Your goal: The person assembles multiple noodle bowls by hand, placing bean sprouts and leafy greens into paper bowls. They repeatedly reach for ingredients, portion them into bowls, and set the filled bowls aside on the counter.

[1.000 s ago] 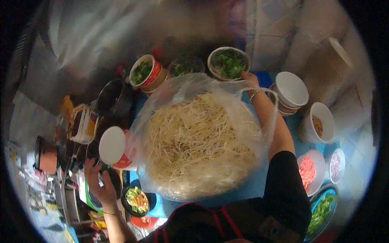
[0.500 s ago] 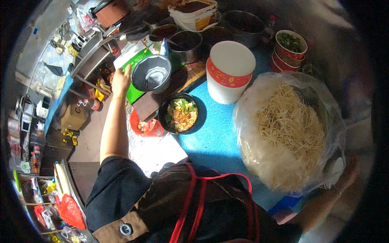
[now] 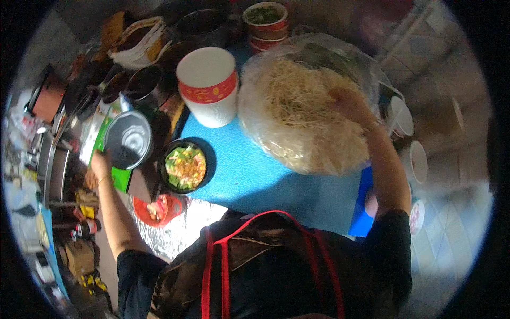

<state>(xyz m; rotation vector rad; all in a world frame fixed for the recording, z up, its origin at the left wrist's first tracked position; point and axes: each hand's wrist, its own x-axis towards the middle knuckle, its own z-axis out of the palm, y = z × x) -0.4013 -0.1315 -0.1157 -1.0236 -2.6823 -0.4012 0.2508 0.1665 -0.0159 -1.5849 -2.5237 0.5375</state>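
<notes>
The pale sprouts (image 3: 289, 98) lie in a clear plastic bag (image 3: 287, 151) on the blue worktop (image 3: 255, 183), at its far right side. The right hand (image 3: 350, 107) reaches into this bag and touches the sprouts; I cannot tell how closed its fingers are. To the left stand white-and-red tubs (image 3: 210, 114), and nearer, a black bowl (image 3: 162, 173) with mixed food (image 3: 186, 167). The left hand (image 3: 101, 164) is at the side of a dark grey bowl (image 3: 121, 151); its grip I cannot tell.
</notes>
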